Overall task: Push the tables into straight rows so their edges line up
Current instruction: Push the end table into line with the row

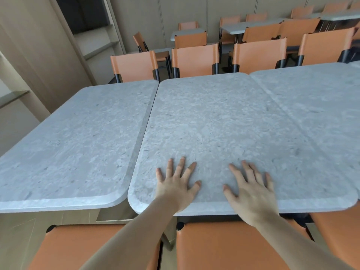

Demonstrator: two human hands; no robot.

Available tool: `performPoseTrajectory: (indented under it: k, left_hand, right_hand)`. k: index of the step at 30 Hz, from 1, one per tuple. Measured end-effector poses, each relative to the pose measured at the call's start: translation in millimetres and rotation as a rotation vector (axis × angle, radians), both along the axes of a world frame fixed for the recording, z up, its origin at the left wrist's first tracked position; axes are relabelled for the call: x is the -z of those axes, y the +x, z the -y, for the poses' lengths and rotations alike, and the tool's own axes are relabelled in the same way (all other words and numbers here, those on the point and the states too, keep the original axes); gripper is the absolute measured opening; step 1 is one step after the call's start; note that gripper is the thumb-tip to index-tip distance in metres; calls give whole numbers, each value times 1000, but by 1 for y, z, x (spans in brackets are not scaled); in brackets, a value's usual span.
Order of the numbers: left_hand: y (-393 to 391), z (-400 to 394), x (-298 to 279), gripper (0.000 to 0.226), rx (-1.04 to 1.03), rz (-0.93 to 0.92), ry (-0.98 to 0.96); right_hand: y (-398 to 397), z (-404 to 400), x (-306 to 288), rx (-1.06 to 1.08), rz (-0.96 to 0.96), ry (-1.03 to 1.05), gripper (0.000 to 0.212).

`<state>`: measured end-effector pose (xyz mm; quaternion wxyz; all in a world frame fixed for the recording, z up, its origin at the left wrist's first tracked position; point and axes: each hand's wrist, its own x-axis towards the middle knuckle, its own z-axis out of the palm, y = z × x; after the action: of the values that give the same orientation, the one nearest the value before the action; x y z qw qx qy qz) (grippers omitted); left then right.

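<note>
Three grey stone-topped tables stand side by side. On the middle table (214, 117), near its front edge, my left hand (176, 184) and my right hand (251, 190) lie flat with fingers spread. The left table (78, 133) touches the middle one at the far end, and a narrow gap widens toward me. Its front edge sits slightly farther from me than the middle table's, and its far edge sits nearer. The right table (315, 102) lies against the middle table's right side, its far edge a little farther back.
Orange chairs (194, 59) with black legs line the far side of the tables. Two orange chair backs (224, 244) stand right in front of me below the table edge. More tables (251, 25) and chairs fill the back right. A beige wall (39, 55) runs along the left.
</note>
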<state>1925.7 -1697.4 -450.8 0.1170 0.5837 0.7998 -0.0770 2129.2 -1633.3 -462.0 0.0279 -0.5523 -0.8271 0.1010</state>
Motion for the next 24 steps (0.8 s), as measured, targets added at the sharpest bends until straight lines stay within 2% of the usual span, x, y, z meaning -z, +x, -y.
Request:
performPoseTrajectory:
  k: [4, 14, 19, 24]
  left_hand:
    - [12, 11, 0, 61, -30, 13, 13]
    - [11, 18, 12, 61, -42, 81, 134]
    - [7, 25, 10, 61, -19, 92, 117]
    - [5, 41, 10, 61, 14, 106, 124]
  right_hand:
    - [-1, 0, -4, -15, -1, -57, 68]
    - [-14, -4, -28, 39, 132, -259, 70]
    - [-24, 10, -25, 74, 191, -255, 74]
    - [-24, 17, -20, 100, 144, -255, 76]
